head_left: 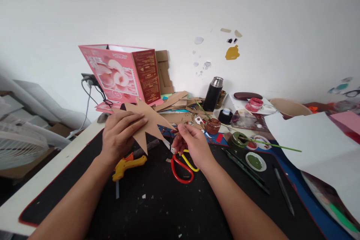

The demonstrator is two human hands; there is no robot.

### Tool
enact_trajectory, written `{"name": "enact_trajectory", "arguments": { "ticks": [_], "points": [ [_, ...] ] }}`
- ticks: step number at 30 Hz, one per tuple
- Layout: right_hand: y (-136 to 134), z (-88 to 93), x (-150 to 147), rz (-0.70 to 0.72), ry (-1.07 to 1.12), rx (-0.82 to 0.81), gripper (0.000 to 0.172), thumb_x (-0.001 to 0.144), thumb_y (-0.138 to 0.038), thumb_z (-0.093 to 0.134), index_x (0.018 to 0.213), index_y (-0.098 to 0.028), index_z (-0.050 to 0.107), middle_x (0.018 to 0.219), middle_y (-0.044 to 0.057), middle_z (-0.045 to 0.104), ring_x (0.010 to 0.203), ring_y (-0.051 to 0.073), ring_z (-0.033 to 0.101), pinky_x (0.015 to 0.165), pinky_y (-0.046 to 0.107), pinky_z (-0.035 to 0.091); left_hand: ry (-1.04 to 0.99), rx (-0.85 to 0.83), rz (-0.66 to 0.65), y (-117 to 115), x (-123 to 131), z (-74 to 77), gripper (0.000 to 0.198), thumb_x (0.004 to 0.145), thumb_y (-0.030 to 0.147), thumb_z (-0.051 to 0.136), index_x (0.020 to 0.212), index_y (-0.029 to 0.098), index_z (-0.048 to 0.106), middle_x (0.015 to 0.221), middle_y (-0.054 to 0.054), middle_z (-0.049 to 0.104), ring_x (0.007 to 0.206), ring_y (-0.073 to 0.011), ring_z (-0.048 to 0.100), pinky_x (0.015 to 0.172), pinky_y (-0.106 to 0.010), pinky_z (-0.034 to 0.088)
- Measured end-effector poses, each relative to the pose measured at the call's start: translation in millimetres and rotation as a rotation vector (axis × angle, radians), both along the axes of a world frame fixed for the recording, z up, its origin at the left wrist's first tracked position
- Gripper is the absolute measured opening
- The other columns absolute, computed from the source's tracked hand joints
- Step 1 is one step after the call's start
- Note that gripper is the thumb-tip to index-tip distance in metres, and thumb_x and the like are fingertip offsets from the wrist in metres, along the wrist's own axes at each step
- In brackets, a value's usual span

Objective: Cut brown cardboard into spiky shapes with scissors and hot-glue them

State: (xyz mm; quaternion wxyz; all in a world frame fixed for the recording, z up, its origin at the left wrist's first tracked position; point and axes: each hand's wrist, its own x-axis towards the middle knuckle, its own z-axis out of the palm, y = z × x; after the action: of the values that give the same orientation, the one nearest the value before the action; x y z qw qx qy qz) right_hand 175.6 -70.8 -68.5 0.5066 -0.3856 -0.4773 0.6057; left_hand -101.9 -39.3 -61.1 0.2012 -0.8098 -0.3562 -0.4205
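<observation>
A brown cardboard cutout with several pointed spikes is held up above the black mat. My left hand grips its left side, fingers lying over the top face. At the cutout's right-hand tip, my right hand is closed, thumb and fingers pinching there; the fingertips are partly hidden. Just below that hand lie scissors with one red and one yellow handle, their blades partly covered. Under the cutout rests a yellow glue gun, its front end partly hidden.
A pink box stands at the back left, with cardboard scraps beside it. A black thermos, a green paint jar with a stick across it, and a pen sit to the right. A fan is at far left.
</observation>
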Motion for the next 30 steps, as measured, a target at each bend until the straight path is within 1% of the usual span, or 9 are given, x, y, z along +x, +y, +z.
{"name": "enact_trajectory", "arguments": {
  "ticks": [3,6,9,13,18,22,26,30],
  "points": [
    [0.2,-0.6,-0.3,0.011,-0.002,0.001,0.060,0.092,-0.079,0.074,0.087,-0.020,0.070,0.066,0.005,0.076,0.050,0.017,0.071,0.042,0.022,0.049,0.015,-0.020,0.015,1.0,-1.0,-2.6,0.035,0.108,0.022,0.055,0.129,0.035,0.079,0.126,-0.006,0.084,0.121,-0.0300,0.075,0.107,-0.054,0.057],
    [0.7,-0.5,0.0,0.013,-0.004,-0.004,0.056,0.090,-0.075,0.078,0.088,-0.019,0.070,0.065,0.003,0.075,0.050,0.016,0.071,0.042,0.021,0.049,0.018,-0.018,0.002,1.4,-1.7,-3.6,0.033,0.108,0.023,0.058,0.130,0.036,0.079,0.126,-0.006,0.084,0.121,-0.0302,0.074,0.106,-0.054,0.057],
    [1.0,-0.4,0.3,0.008,-0.003,-0.013,0.053,0.090,-0.072,0.081,0.086,-0.019,0.070,0.063,0.002,0.074,0.049,0.016,0.071,0.042,0.021,0.048,0.016,-0.023,-0.007,1.3,-2.6,-3.2,0.033,0.108,0.023,0.058,0.130,0.036,0.079,0.126,-0.006,0.084,0.121,-0.0306,0.074,0.107,-0.054,0.056],
    [1.2,-1.0,0.1,0.014,-0.014,-0.012,0.052,0.091,-0.070,0.079,0.087,-0.019,0.071,0.063,0.002,0.074,0.049,0.016,0.071,0.041,0.020,0.048,0.012,-0.048,0.021,1.7,-4.3,-2.4,0.034,0.108,0.024,0.055,0.128,0.036,0.080,0.125,-0.007,0.084,0.120,-0.0309,0.075,0.109,-0.055,0.056],
    [2.2,-2.6,-0.6,0.020,-0.015,-0.015,0.052,0.091,-0.070,0.079,0.087,-0.019,0.070,0.062,0.001,0.074,0.048,0.015,0.070,0.041,0.019,0.047,0.002,-0.058,0.005,2.5,-4.8,-2.6,0.034,0.107,0.024,0.056,0.129,0.037,0.080,0.125,-0.006,0.084,0.121,-0.0306,0.074,0.109,-0.054,0.055],
    [2.4,-2.8,-0.6,0.021,-0.020,-0.012,0.052,0.091,-0.070,0.079,0.086,-0.020,0.070,0.061,0.001,0.074,0.048,0.015,0.070,0.040,0.019,0.047,0.008,-0.057,-0.008,3.0,-5.1,-2.8,0.034,0.108,0.023,0.056,0.129,0.037,0.079,0.127,-0.006,0.084,0.121,-0.0305,0.074,0.107,-0.053,0.054],
    [2.0,-2.6,-0.4,0.025,-0.020,-0.013,0.052,0.091,-0.070,0.079,0.086,-0.020,0.070,0.061,0.001,0.073,0.048,0.016,0.070,0.041,0.020,0.048,0.006,-0.060,-0.023,4.1,-7.0,-3.4,0.034,0.107,0.023,0.060,0.131,0.038,0.079,0.127,-0.006,0.084,0.122,-0.0312,0.074,0.108,-0.053,0.053],
    [2.6,-2.5,-0.3,0.030,-0.013,-0.019,0.051,0.091,-0.069,0.080,0.086,-0.020,0.070,0.061,0.000,0.072,0.048,0.015,0.070,0.041,0.019,0.047,0.041,0.003,-0.042,2.5,-6.5,-2.2,0.041,0.105,0.016,0.061,0.136,0.037,0.076,0.129,-0.006,0.083,0.122,-0.0317,0.074,0.106,-0.052,0.054]
  ]
}}
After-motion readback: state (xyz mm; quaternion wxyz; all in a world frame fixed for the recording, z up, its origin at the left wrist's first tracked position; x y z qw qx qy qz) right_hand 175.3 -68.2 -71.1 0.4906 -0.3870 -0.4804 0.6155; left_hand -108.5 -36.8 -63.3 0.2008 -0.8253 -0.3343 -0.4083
